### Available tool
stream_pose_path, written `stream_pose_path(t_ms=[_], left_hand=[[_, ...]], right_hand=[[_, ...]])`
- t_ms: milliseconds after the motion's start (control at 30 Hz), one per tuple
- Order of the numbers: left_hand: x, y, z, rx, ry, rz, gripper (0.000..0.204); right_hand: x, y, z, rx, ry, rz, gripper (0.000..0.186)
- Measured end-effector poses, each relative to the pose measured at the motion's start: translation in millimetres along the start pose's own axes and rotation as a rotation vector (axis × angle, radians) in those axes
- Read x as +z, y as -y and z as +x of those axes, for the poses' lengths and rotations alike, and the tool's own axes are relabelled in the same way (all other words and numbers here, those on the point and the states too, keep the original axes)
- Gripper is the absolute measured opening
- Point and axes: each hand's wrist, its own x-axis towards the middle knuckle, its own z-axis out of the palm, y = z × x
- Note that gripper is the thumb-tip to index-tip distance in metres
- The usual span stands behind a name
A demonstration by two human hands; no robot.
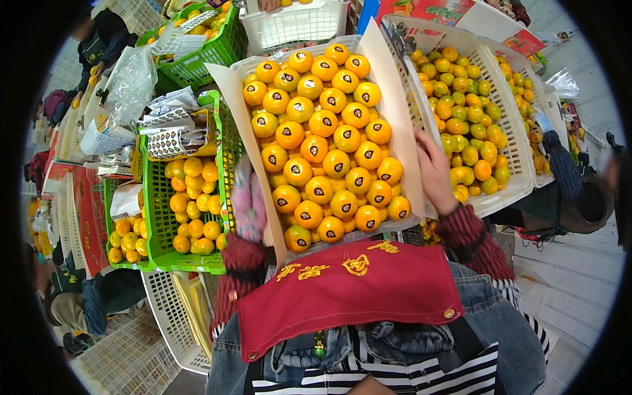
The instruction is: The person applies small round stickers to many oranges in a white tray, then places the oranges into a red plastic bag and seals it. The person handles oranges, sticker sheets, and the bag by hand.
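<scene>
A white plastic crate (pixel 359 45) in front of me is lined with pale paper (pixel 405 168). Rows of oranges (pixel 327 123) with small dark stickers fill it. At its left side is my left hand (pixel 249 203), in a pinkish patterned glove. That hand looks blurred, and its fingers are partly hidden by the paper liner. My bare right hand (pixel 436 176) grips the crate's right side, fingers along the liner's outer face. Both hands hold the crate between them, close to my red apron (pixel 349 289).
Left stands a green crate (pixel 155 247) of loose oranges, with sticker sheets (pixel 172 141) in a yellow basket above. A white crate (pixel 520 174) of greenish oranges adjoins my right hand. Another green crate (pixel 191 62) and a white basket (pixel 296 29) are at the back.
</scene>
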Motion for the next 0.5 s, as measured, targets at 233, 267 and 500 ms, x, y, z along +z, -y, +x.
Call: stream_pose_path(t_ms=[233,267,500], left_hand=[[45,25,106,0.337,0.155,1.647,0.077],[44,30,107,0.364,0.144,1.650,0.078],[47,31,143,0.424,0.091,1.490,0.073]], right_hand=[[93,-34,100,-0.613,-0.030,-1.063,0.066],[92,-36,103,-0.637,0.001,-1.044,0.066],[118,2,178,-0.783,0.252,-1.033,0.067]])
